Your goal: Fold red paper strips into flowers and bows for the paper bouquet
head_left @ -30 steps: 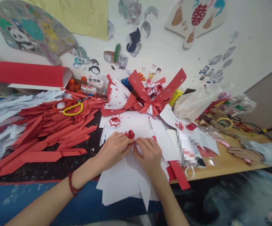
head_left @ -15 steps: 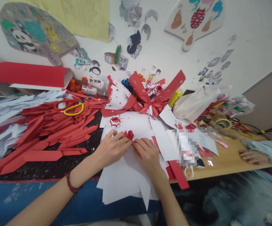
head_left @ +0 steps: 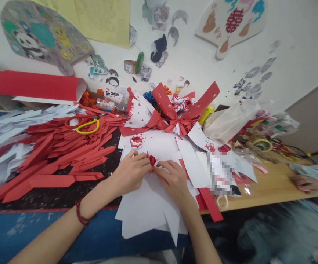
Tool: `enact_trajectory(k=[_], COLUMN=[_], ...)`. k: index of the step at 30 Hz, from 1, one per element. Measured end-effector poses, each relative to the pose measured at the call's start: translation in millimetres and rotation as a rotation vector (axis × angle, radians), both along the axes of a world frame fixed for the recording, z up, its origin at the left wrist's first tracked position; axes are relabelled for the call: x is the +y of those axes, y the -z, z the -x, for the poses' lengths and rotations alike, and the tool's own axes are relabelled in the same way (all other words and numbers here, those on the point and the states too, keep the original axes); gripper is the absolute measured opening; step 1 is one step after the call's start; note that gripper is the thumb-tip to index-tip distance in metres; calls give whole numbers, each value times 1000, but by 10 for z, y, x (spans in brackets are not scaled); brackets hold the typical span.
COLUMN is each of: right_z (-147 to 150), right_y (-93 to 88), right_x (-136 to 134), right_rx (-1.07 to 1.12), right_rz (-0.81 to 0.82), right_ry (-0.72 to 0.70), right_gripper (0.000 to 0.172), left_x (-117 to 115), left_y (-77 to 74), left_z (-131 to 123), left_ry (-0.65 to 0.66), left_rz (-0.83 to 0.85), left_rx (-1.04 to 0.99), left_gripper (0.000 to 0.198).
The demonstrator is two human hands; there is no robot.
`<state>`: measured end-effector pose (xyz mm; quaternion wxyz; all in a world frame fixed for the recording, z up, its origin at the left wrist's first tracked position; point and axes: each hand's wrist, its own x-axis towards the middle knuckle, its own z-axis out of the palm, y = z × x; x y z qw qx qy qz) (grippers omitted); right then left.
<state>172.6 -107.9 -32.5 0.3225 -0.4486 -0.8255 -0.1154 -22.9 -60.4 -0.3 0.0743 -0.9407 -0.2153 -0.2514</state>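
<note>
Between my fingertips is a small folded red paper piece (head_left: 151, 159), held just above a stack of white paper sheets (head_left: 145, 212). My left hand (head_left: 133, 170) is closed on its left side, with the fingers curled. From the right, my right hand (head_left: 172, 179) pinches the lower edge of the same piece; the exact grip is hidden behind the fingers. A small red-and-white folded paper ring (head_left: 136, 142) lies on the sheets just beyond my left hand.
Red folded strips (head_left: 62, 146) and white strips (head_left: 7, 135) are piled at left, with yellow-handled scissors (head_left: 87, 126) on top. Behind stands a red paper bouquet (head_left: 179, 123). A cloth bag (head_left: 230, 119) and tape roll (head_left: 263, 145) sit right. Another person's hand (head_left: 307, 183) rests at the table's right.
My fingers have shifted slightly around the red paper piece, which stays between both hands. The other person's hand at right has curled and changed its pose. The view has moved a little.
</note>
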Motion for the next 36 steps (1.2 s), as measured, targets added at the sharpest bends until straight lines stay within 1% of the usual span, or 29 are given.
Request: enact_trajectory(k=[3,6,13,17,19,24,26,30,36], right_z=[-9,-23,-36,-22,-14,4,11,20,24], right_y=[18,30,-5,-44,-62,-82,-87,-110,-106], right_x=[-4,-20,-64,-88,-102,-112,-105,-90,-83], right_rx=[82,151,275,298,290,338,381,478,538], right_rz=[71,96,118,192,222,219,243,329,374], right_ry=[-15,-20,-16,-24,-21,22,38,-23,-75], right_gripper=[20,23,21,17,16,13,13,13,10], left_x=[-4,-10,-4,4,-8,-61,-74,-75,-54], left_y=[7,11,55,105,105,54,44,38,59], left_z=[-7,-12,-2,-6,-23,-91,-104,-103,-99], left_ry=[-27,-29,30,27,13,-13,-44,-91,-50], left_rz=[41,24,-58,-61,-13,223,284,323,367], left_rx=[-18,0,0,-42,-73,-139,-142,-170,-190], left_gripper=[16,13,14,20,20,15,15,14,16])
